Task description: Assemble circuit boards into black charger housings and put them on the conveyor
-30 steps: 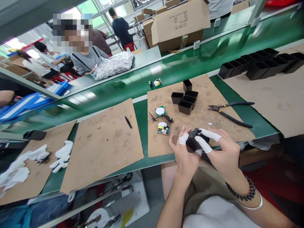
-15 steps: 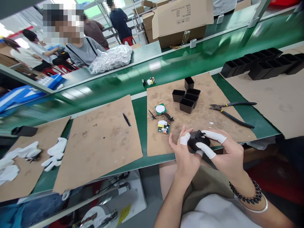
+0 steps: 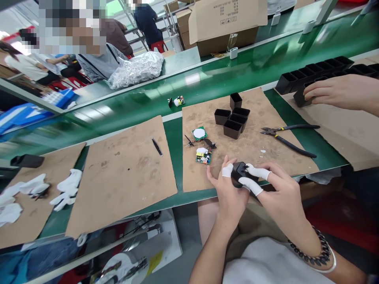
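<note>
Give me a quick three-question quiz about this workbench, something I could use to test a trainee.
1. True or false: the pliers lie on the brown mat with no hand touching them.
2. What do the left hand and the right hand hold together? A. a black casing B. a white glove C. a roll of tape
3. What does the co-worker's hand at the far right rest on?
Key: 1 true; 2 A; 3 a row of black boxes.
</note>
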Demonstrator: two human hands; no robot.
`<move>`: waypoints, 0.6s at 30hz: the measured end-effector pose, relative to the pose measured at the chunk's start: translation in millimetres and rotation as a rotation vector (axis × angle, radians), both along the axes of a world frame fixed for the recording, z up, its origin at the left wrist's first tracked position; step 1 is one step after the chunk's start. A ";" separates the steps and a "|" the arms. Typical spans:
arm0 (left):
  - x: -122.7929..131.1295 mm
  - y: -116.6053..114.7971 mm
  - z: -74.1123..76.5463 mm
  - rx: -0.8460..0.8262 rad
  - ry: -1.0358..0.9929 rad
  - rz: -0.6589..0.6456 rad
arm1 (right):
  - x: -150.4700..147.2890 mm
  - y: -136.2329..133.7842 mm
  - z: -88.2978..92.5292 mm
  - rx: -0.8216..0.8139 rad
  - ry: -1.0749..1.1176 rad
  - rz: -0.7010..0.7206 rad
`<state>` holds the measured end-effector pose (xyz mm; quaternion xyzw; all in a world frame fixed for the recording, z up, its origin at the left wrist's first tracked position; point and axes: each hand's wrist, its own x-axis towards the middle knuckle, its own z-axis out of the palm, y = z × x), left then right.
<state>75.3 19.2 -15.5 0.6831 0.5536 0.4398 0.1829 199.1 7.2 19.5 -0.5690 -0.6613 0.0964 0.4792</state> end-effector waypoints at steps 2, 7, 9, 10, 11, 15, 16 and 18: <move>1.1 -0.6 0.1 -0.013 0.006 0.046 | -4.4 1.9 -2.6 0.045 -0.036 -0.023; 3.2 2.0 -1.1 -0.029 0.004 0.068 | -8.8 14.4 -8.4 0.020 0.213 0.037; 4.8 4.0 -3.5 -0.026 -0.001 0.078 | -9.1 17.3 -8.6 -0.037 0.316 0.068; 5.7 4.4 -5.0 -0.026 -0.001 0.079 | -9.1 17.7 -8.8 -0.050 0.332 0.074; 6.2 4.2 -6.3 -0.027 0.000 0.077 | -9.0 17.6 -9.3 -0.053 0.324 0.078; -7.2 -3.0 -0.8 -0.087 0.070 0.028 | -7.6 16.2 -16.1 -0.018 0.121 0.136; -17.2 -4.0 5.5 -0.121 0.111 -0.012 | -7.1 17.0 -18.1 0.004 0.041 0.148; -45.5 1.9 25.0 -0.203 0.199 -0.145 | -5.8 21.3 -19.6 0.060 -0.123 0.162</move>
